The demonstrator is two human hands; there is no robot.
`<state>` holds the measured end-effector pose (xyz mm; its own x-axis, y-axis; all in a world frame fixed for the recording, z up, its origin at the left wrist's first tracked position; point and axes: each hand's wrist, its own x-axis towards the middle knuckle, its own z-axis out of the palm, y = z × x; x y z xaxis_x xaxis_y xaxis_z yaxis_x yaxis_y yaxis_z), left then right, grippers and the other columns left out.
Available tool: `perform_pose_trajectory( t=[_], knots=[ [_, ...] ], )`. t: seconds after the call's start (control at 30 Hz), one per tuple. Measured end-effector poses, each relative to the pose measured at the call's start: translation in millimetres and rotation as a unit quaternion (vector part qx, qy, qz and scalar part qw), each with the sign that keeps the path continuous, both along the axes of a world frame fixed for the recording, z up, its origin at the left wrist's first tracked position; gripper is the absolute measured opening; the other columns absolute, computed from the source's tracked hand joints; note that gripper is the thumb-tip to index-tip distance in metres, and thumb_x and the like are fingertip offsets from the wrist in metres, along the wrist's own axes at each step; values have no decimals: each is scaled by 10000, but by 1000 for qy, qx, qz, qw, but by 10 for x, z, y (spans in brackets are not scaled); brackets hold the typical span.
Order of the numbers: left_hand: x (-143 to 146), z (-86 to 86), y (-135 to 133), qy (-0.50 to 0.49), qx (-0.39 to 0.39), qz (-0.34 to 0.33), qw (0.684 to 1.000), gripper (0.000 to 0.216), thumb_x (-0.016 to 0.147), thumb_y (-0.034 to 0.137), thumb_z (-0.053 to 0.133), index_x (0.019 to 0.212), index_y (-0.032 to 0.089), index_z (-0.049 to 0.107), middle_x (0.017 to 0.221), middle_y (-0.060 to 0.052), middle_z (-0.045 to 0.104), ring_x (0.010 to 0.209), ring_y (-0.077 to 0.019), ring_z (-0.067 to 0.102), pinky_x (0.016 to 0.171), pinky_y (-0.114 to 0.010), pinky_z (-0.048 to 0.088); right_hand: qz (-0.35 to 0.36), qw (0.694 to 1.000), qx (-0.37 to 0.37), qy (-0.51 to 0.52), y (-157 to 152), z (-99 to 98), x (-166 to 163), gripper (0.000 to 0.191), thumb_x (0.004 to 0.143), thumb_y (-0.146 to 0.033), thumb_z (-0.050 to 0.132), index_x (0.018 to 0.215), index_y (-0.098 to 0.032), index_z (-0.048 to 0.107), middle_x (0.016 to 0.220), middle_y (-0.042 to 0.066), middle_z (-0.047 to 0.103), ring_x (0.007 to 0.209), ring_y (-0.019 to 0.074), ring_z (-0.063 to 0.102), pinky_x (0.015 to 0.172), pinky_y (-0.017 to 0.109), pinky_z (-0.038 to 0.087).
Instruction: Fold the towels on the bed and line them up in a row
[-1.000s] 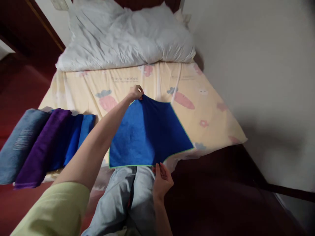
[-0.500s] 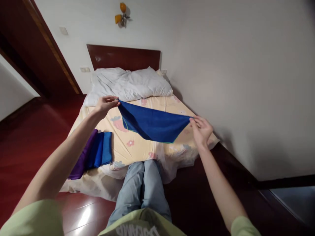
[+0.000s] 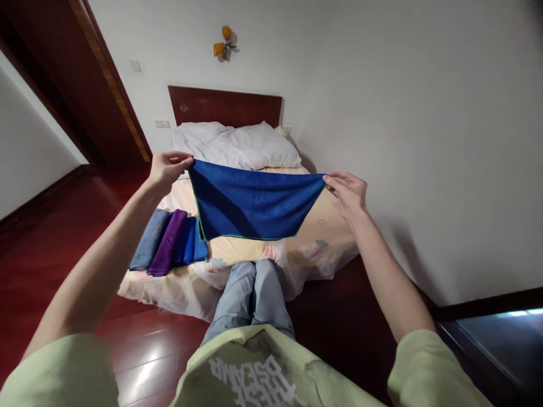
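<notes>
A dark blue towel [image 3: 254,200] with a thin green edge hangs in the air over the bed, stretched between my two hands. My left hand [image 3: 168,169] pinches its upper left corner between thumb and fingers. At the upper right corner, my right hand [image 3: 348,191] has the same kind of pinch. The top edge sags slightly, and the cloth drapes down in front of the bedspread. Below my left hand, folded cloths lie side by side on the bed: a grey-blue one [image 3: 149,240], a purple one [image 3: 168,243] and bright blue ones [image 3: 186,243], partly behind the towel's left edge.
The bed [image 3: 314,249] has a pale yellow patterned sheet, a white pillow [image 3: 237,144] and a dark red headboard [image 3: 229,107]. My jeans-clad legs [image 3: 250,294] meet its near edge. A white wall [image 3: 416,141] rises at the right, and dark red floor [image 3: 55,271] lies at left.
The towel has been raised and pulled straighter, and it hangs lower and wider open. Both hands are higher in view. The grey-blue folded cloth now shows beside the purple one.
</notes>
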<state>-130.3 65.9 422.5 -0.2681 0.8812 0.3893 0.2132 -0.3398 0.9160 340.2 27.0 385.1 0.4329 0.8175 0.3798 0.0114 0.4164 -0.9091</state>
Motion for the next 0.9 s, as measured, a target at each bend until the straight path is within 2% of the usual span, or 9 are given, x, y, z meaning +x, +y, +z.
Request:
perform_pose_trajectory(
  t=[0.23,0.37,0.5,0.67,0.9],
  knots=[
    [93,131,-73,-85,-53,-71,992,285,670,89,871,939,89,779,809,-68,722,774,-132,612,826,-317,483,54,996,-60,38,-198,71,42,501,393,-248,1027,786,-220,719,739,-26,718,650,97,634,574,227,513],
    [166,126,-33,-80,-47,-66,993,340,644,68,890,962,98,775,803,-43,704,735,-107,585,805,-308,486,98,990,-101,28,-306,86,103,544,362,-227,1034,813,-229,730,765,-30,708,681,100,634,553,222,479],
    [291,133,4,-92,-25,-55,994,310,703,43,853,997,95,768,821,-31,692,751,-101,593,845,-320,493,144,980,-129,54,-365,22,154,563,356,-297,1055,813,-240,731,772,-34,709,681,93,621,572,222,481],
    [420,179,-6,-101,-13,-75,992,242,805,11,785,1036,75,745,854,-39,699,786,-110,622,897,-348,488,123,982,-136,43,-333,-180,192,483,515,-486,1017,772,-241,689,723,-17,695,653,125,620,562,261,489],
    [384,137,23,-74,3,-86,994,275,788,50,829,1045,72,733,822,-28,715,774,-106,627,882,-331,508,97,980,-165,57,-319,-372,268,423,510,-336,1008,769,-230,690,748,-4,724,647,137,640,554,268,496]
  ],
)
